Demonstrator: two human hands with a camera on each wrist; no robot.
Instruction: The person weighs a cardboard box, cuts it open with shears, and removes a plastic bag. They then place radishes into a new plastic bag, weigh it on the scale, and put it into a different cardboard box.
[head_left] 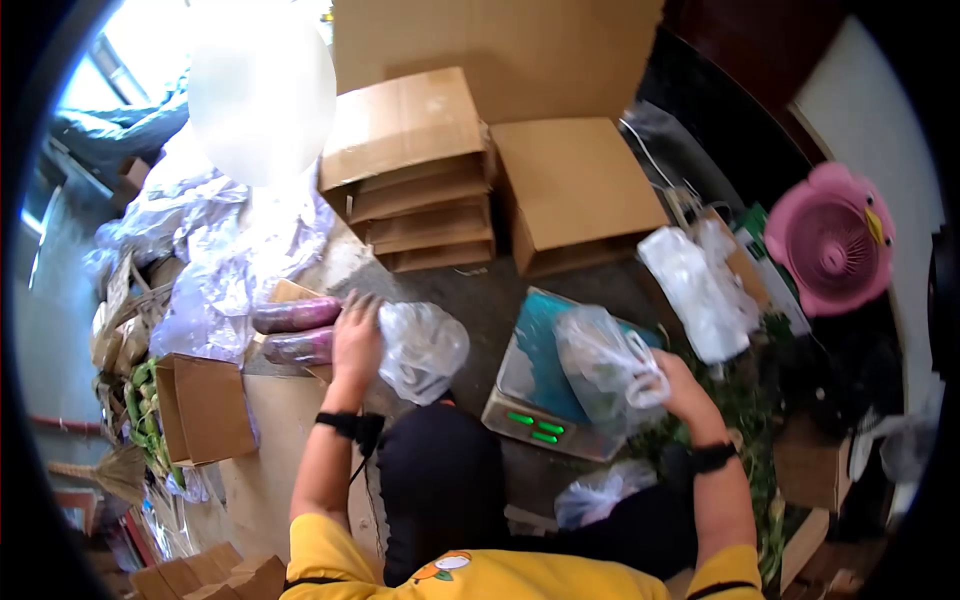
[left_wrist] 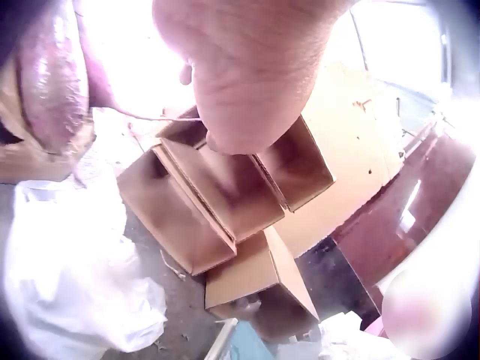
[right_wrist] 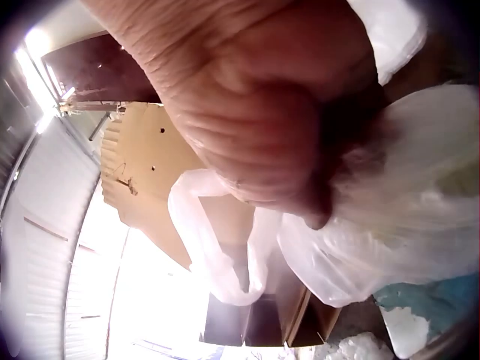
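My right hand (head_left: 684, 388) grips the knotted handles of a translucent plastic bag (head_left: 595, 365), with something greenish inside. The bag overlaps the teal-topped digital scale (head_left: 543, 350), whose green digits are lit. In the right wrist view the bag's white handle loop (right_wrist: 199, 225) hangs out beside the hand. My left hand (head_left: 358, 345) reaches across the near ends of two long purple vegetables (head_left: 297, 315), shiny as if wrapped in film, with its fingers extended. Right beside that hand sits a full white plastic bag (head_left: 425, 350). The left fingertips are out of sight in the left wrist view.
Cardboard boxes (head_left: 415, 150) are stacked ahead, with another box (head_left: 580, 190) to their right. White plastic bags (head_left: 700, 290) lie at the right, before a pink basin (head_left: 830, 240). An open carton (head_left: 205, 405) and green vegetables (head_left: 148, 410) stand at the left.
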